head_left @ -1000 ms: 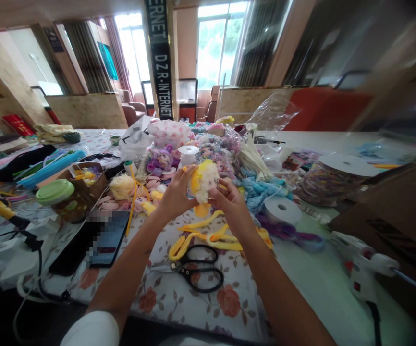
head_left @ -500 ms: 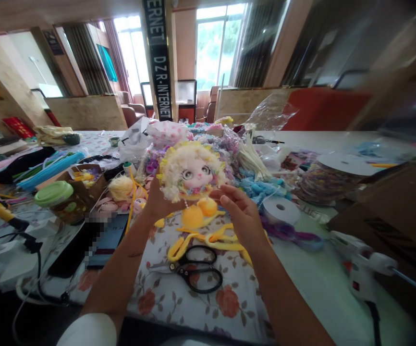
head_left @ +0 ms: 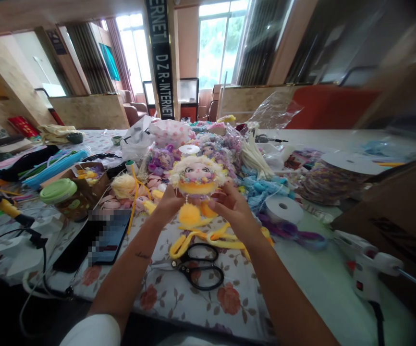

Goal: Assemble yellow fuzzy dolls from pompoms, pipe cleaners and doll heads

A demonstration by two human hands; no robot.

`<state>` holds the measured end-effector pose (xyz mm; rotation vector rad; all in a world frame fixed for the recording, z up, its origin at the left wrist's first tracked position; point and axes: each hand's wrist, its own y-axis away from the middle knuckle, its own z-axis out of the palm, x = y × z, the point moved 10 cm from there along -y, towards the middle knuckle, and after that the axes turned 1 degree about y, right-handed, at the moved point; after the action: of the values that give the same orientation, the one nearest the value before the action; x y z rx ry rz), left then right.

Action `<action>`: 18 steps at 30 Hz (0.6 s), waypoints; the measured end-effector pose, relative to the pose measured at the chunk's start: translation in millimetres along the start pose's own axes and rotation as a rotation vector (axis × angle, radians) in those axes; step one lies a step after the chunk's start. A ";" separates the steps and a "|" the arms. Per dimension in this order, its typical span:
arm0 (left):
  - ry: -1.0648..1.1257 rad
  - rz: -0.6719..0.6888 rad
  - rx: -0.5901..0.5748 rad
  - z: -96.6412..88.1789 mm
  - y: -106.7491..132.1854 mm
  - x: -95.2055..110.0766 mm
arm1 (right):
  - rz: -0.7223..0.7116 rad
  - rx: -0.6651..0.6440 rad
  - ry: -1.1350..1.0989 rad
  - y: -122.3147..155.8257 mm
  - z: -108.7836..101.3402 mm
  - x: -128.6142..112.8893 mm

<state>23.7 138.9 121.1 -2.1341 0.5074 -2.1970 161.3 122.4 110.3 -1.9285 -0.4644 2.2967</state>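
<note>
I hold a small doll head with curly cream and yellow hair [head_left: 196, 174] above the table, its face turned toward me. My left hand [head_left: 168, 204] grips it from the left and below. My right hand [head_left: 231, 206] grips it from the right, fingers curled on its edge. Yellow pompoms [head_left: 189, 215] hang under the doll. Below them on the flowered cloth lie yellow pipe cleaners [head_left: 208, 238] and black scissors [head_left: 197, 269].
A phone [head_left: 102, 238] lies left of my arm. A white glue gun [head_left: 370, 266] rests at right, a yellow one [head_left: 8, 209] at left. White ribbon spool [head_left: 283, 209], green-lidded cup [head_left: 58, 192], cardboard box [head_left: 384, 211] and a heap of doll heads [head_left: 165, 161] crowd the table.
The doll was turned from its back to face me, raised, then lowered a little. My right hand, open half a second ago, now grips its right side.
</note>
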 end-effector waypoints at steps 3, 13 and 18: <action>0.095 -0.034 -0.026 5.0 0.8 -7.8 | 0.021 0.029 -0.016 -0.9 -11.7 7.6; 0.164 -0.043 -0.122 14.2 1.0 -17.9 | -0.027 -0.034 0.198 -5.0 -4.5 5.3; 0.137 -0.132 -0.124 7.1 0.7 -38.5 | -0.018 -0.060 0.150 -3.8 -8.3 14.6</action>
<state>32.6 146.4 83.7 -2.1441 0.5384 -2.4578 166.3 131.4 96.5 -2.0967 -0.5366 2.1302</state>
